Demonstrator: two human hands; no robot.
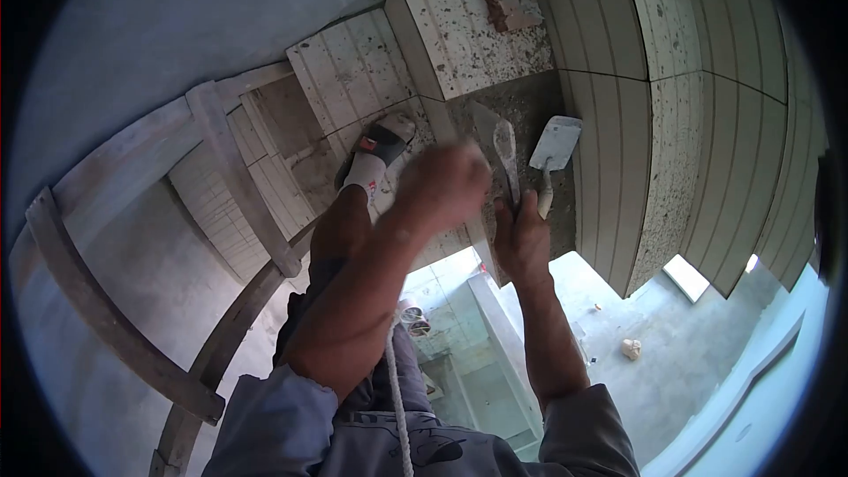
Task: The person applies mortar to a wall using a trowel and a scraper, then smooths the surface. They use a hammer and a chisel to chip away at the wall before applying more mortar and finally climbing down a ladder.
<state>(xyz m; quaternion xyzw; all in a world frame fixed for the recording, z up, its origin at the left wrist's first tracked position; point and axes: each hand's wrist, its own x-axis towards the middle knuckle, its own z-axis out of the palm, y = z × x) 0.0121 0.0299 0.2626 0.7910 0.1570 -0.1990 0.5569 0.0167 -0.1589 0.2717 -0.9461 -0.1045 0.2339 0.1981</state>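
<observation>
My right hand (523, 243) is closed round the handle of a narrow, mortar-smeared tool (505, 146), which points away over a grey mortar patch (528, 106). Beside that hand, to its right, a trowel (556, 143) with a pale rectangular blade lies on the patch, its handle toward me. My left hand (444, 184) is above the tiled step, left of the narrow tool. Motion smears its fingers, so what they hold, if anything, cannot be made out.
Tiled stair steps (676, 124) rise to the right, and a speckled tile block (468, 26) stands ahead. My sandalled foot (384, 143) is on a tile. Wooden railing (234, 177) borders the left. Below lies a lower floor (654, 327). A white rope (397, 389) hangs before me.
</observation>
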